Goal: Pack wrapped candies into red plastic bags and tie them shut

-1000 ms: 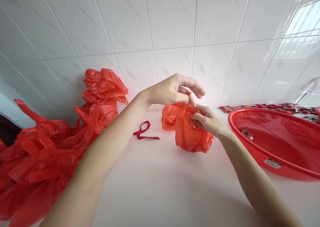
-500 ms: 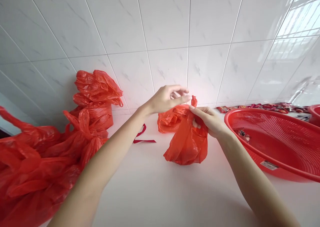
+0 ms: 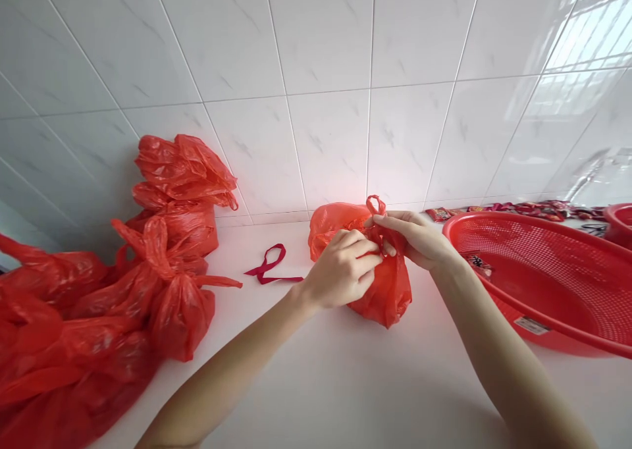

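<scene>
A red plastic bag (image 3: pixel 390 291) rests on the white table between my hands, its handles gathered at the top. My right hand (image 3: pixel 412 238) pinches the neck, and a small loop of the bag stands up above its thumb. Bent fingers of my left hand (image 3: pixel 348 268) grip the bag just below and to the left of that loop; their tips are partly hidden. Behind my left hand, more red plastic (image 3: pixel 333 222) bulges near the wall; I cannot tell whether it is a separate bag.
Filled red bags (image 3: pixel 182 232) are heaped at the left. A dark red ribbon (image 3: pixel 271 264) lies on the table (image 3: pixel 306 383). On the right stands a red perforated basket (image 3: pixel 533 324) with a small packet inside. Red wrapped packets (image 3: pixel 543 209) line the tiled wall (image 3: pixel 330 146).
My left hand has come down from above the bag and now grips it near the neck. A loop of plastic now shows above my right thumb, where a twisted end stood.
</scene>
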A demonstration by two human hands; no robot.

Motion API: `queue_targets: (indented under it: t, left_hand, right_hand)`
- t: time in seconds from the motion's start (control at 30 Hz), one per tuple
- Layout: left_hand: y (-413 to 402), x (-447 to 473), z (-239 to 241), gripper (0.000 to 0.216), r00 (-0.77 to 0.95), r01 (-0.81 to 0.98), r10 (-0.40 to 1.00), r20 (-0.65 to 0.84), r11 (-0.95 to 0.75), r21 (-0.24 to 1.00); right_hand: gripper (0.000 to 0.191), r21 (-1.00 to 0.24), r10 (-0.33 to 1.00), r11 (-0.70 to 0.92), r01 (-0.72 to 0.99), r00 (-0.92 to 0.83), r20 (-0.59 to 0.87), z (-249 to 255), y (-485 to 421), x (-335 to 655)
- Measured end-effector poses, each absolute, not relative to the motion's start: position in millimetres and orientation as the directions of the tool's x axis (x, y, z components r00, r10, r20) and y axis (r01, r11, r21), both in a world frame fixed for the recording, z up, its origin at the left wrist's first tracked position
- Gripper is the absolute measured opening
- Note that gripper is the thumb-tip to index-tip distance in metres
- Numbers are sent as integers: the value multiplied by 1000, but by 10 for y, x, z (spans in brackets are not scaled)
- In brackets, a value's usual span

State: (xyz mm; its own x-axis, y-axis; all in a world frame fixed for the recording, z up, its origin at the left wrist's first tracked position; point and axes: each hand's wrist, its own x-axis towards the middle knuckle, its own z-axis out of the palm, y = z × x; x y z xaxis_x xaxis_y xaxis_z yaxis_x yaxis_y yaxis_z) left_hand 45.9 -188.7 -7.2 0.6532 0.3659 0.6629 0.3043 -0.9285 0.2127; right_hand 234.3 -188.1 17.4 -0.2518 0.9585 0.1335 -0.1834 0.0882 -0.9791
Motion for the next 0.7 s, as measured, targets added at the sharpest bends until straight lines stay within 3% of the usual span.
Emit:
queue_targets:
  t: [0.07,0.17,0.23,0.3,0.4,0.53,0.7]
  left_hand:
    - [-1861,444,-129,20,638,275,399,659,-917,289]
    - [-1811,402,-117,14,459,175,570,681,-810,560]
    - [-1778,399,-63,17,361,0,707,608,-652,758]
    - [-1753,430,-6,25,428,-197,766,481,-440,876]
    - [-1740,509,29,32,601,-282,730,325,-187,941]
    - [-1730,578,-20,28,534,-261,817,220,-88,961]
    - [-1694,594,-53,22,569,-334,820,58,166,928]
  right_hand:
    - [33,-978,957,87,-189,-256,135,178,-1881,2369]
    - [32,-973,945,138,-182,-271,185,210,-1911,2387]
    - [33,-972,919,198,-123,-322,228,248,-1959,2370]
    - [35,-962,882,271,-27,-394,260,285,-2017,2334]
    - [37,-889,854,436,139,-375,360,309,-2082,2287]
    - [44,-729,814,579,366,-215,539,282,-2093,2294]
    - [35,-670,783,620,409,-259,566,240,-2071,2336]
